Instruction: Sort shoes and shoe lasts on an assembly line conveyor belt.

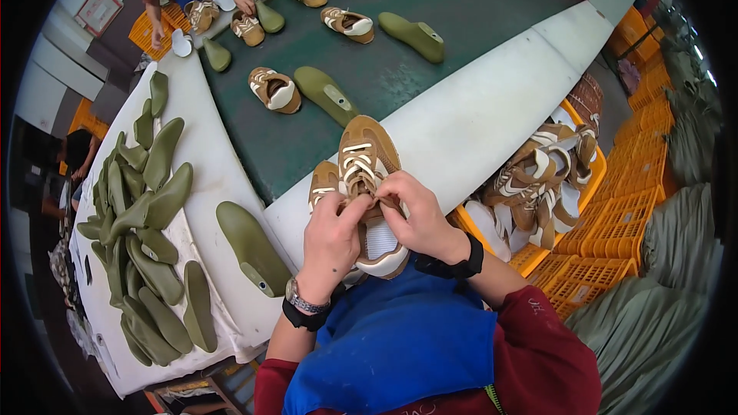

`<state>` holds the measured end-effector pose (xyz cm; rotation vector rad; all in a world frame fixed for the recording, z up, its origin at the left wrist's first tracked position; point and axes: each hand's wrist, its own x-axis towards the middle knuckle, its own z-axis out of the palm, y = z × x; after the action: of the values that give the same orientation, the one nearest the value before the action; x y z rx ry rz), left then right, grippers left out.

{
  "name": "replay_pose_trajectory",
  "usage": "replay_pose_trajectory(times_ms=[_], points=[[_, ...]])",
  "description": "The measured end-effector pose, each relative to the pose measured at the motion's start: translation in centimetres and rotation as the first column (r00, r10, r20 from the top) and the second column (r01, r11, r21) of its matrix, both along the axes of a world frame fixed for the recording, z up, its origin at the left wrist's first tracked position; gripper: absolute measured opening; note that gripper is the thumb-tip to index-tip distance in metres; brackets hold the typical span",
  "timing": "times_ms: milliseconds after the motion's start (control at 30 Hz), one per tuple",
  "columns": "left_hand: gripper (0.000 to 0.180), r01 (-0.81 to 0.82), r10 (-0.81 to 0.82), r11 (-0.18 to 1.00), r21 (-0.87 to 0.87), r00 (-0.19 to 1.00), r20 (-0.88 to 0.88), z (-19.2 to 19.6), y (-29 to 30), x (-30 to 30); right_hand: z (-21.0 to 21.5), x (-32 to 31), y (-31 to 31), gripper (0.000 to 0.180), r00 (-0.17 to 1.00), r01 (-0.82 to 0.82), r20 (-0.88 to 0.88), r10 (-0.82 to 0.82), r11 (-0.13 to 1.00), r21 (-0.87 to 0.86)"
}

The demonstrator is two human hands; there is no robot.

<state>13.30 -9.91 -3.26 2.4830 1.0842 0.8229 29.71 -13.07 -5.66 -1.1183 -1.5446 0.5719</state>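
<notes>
In front of me, toe pointing away, is a brown sneaker [369,142] with white laces and a white heel. My left hand [330,242] is closed, thumb and forefinger pinching at the top of its lacing. My right hand [423,219] pinches there too, its fingertips almost meeting the left ones. Whether they hold lace or tongue I cannot make out. A striped light insole shows inside the opening. Partly hidden to the left of this sneaker is a second brown sneaker [323,183]. A green shoe last [250,246] lies on the white table beside my left wrist.
Many green shoe lasts [154,207] pile up at left. On the green conveyor belt [430,0] stand sneakers and lasts, among them a sneaker [274,91] and a last [327,96]. An orange crate [592,177] of sneakers is at right. Across the belt, a co-worker's hand [243,0] touches shoes.
</notes>
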Motion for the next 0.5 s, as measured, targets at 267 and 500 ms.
replay_pose_trajectory(times_ms=[267, 500], points=[[0.025, 0.216, -0.214, 0.975, -0.057, 0.976, 0.034, -1.5, -0.5, -0.7, -3.0, 2.5, 0.5, 0.031, 0.872, 0.066, -0.460, -0.167, 0.972, -0.227], [0.053, -0.132, 0.121, 0.984, -0.118, 0.988, -0.097, -2.3, -1.4, -6.0, -6.2, 8.1, 1.2, 0.043, 0.984, 0.135, 0.143, -0.105, 0.966, -0.220]])
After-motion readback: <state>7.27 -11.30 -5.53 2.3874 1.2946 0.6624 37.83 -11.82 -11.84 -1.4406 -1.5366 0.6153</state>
